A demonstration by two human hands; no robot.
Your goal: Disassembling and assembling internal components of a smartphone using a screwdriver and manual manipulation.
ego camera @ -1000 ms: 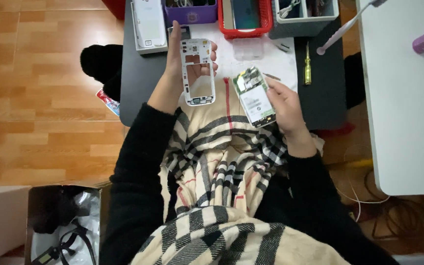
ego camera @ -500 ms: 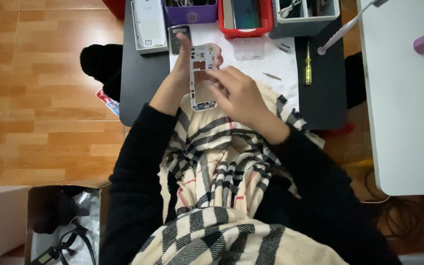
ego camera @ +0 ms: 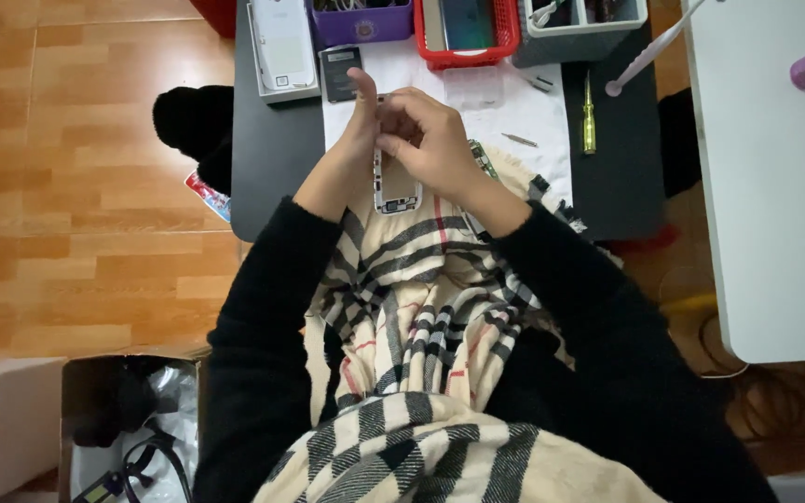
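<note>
My left hand [ego camera: 354,140] holds a white phone frame [ego camera: 395,194] upright over the near edge of the dark desk [ego camera: 267,168], thumb raised. My right hand [ego camera: 429,140] lies across the frame's front, fingers curled on its upper part, hiding most of it. A green circuit board [ego camera: 483,158] peeks out under my right hand; whether that hand grips it is unclear. A checked scarf [ego camera: 421,307] covers my lap below.
On the desk lie a white sheet [ego camera: 505,107], a yellow screwdriver [ego camera: 589,116], a small dark battery [ego camera: 339,73], a white phone shell [ego camera: 283,42], a purple bin [ego camera: 361,19], a red tray [ego camera: 466,28] and a grey tray [ego camera: 579,23]. A white table [ego camera: 775,186] stands right.
My right hand, which held the green circuit board apart to the right, has come over to the white frame and now covers it. The frame has dropped slightly toward me.
</note>
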